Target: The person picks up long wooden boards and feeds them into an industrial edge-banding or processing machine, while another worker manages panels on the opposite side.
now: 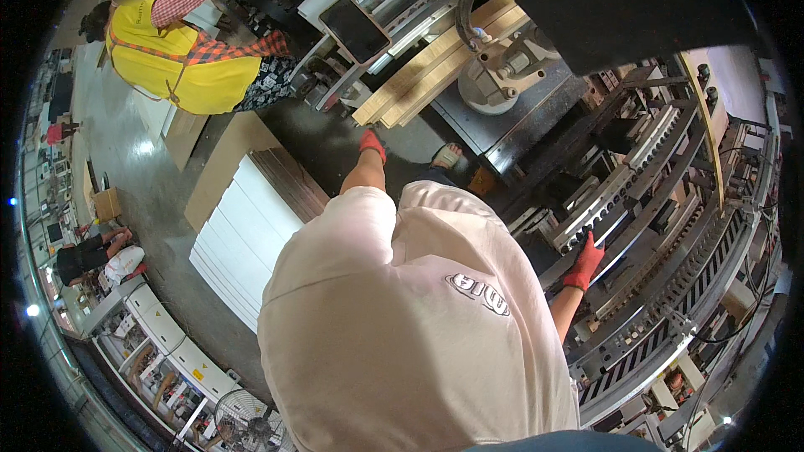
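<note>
- Left hand (pixel 373 145), red-gloved, just short of pale wooden boards (pixel 435 67) far centre; finger state unclear.
- Right hand (pixel 584 262), red-gloved, fingers spread, pressed on grey machine rail (pixel 624 192), right.
- White panel stack (pixel 243 238) on floor, left; brown cardboard box (pixel 107 202) far left.

Person's own torso in pale shirt (pixel 410 326) blocks most of both arms and the floor under it. Left hand (pixel 373 145) (red glove) too small to tell its grip; right hand (pixel 584 262) fingers hidden against the machine rail (pixel 615 201). Wooden boards (pixel 435 67) partly covered by machine head (pixel 502 67). Co-worker's face blurred.
</note>
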A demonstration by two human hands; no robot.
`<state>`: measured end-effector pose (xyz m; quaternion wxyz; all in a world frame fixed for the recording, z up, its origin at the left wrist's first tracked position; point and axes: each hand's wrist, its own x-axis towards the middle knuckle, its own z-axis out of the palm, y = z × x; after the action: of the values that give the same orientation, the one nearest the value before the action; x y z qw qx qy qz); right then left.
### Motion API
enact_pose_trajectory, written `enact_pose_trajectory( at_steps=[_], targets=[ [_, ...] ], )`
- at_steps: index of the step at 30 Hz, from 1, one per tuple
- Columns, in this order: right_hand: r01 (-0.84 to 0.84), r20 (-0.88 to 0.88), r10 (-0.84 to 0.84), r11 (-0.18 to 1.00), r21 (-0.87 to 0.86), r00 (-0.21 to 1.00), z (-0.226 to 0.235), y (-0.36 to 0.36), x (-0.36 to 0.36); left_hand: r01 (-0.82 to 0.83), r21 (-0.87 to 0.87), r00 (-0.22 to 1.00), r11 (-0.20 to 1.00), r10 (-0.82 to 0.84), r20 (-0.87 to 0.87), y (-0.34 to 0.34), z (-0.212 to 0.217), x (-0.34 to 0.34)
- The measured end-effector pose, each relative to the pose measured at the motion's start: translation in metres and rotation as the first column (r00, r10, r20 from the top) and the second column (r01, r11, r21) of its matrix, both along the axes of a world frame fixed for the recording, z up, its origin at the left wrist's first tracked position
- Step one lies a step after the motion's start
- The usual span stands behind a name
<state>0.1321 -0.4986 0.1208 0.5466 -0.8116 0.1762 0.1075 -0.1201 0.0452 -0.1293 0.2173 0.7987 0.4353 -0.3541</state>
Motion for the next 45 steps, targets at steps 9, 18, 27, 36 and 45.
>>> enact_pose_trajectory(
  at_steps=[9, 18, 27, 36, 45],
  targets=[
    [0.002, -0.061, 0.004, 0.996, 0.085, 0.998, 0.007, 0.004, -0.002, 0.660, 0.052, 0.671, 0.749, -0.558, -0.488, 0.016, 0.087, 0.003],
    [-0.064, -0.057, 0.071, 0.992, 0.113, 0.996, 0.006, -0.015, 0.007, 0.413, 0.374, 0.911, 0.831, -0.371, -0.180, 0.044, -0.057, -0.025],
    [-0.020, -0.301, 0.059, 0.991, 0.133, 0.952, 0.045, 0.028, -0.006, -0.630, 0.159, 0.702, 0.760, 0.471, 0.534, 0.034, 0.010, -0.006],
    [-0.121, -0.314, 0.163, 0.981, 0.151, 0.935, 0.007, -0.020, 0.012, -0.878, -0.472, -0.335, -0.083, 0.812, 0.479, -0.002, 0.013, 0.005],
    [-0.053, -0.186, 0.106, 0.962, 0.268, 0.977, -0.029, -0.039, 0.008, -0.828, -0.527, 0.048, 0.193, 0.960, 0.275, -0.077, 0.057, 0.026]
  ],
)
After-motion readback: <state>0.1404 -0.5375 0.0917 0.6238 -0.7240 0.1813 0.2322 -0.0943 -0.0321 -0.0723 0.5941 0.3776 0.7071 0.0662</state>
